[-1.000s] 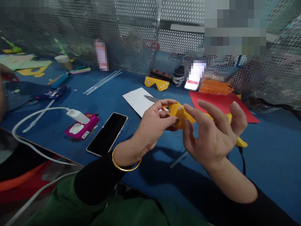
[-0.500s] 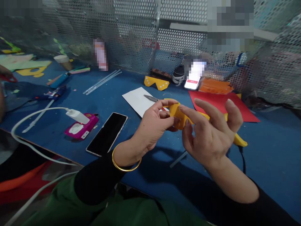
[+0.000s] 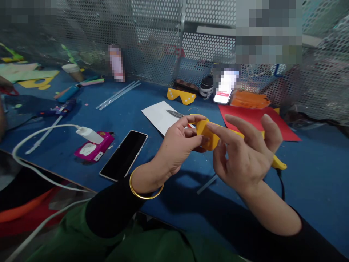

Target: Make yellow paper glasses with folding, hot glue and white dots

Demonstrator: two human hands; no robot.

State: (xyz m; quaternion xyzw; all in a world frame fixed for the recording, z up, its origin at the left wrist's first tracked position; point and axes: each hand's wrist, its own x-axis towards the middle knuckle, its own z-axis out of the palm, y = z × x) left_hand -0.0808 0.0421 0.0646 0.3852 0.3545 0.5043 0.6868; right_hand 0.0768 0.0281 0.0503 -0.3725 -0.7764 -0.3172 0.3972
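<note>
Fingers and thumb of my left hand (image 3: 178, 142) pinch a small curved yellow piece (image 3: 207, 136), which looks like craft paper or foam. At its right side, my right hand (image 3: 242, 156) lays its index fingertip on the upper edge, with the thumb bent close by and the other fingers raised and spread. Partly hidden behind my right hand lies a yellow tool (image 3: 279, 162) with a black cord, perhaps a glue gun. Beyond my left hand, scissors (image 3: 174, 114) rest on a white sheet (image 3: 158, 114). A clear stick (image 3: 207, 184) lies below the hands.
A dark-screened phone (image 3: 124, 154) and a magenta socket adapter (image 3: 94, 145) with a white plug are left of me. Farther back are a yellow mask shape (image 3: 181, 96), a red sheet (image 3: 289, 133) and a lit phone (image 3: 225, 87). Another person's hand (image 3: 7, 85) shows far left.
My right thumb has drawn back slightly from the face of the yellow piece, and the right hand has shifted a little to the right. My left hand stays nearly still.
</note>
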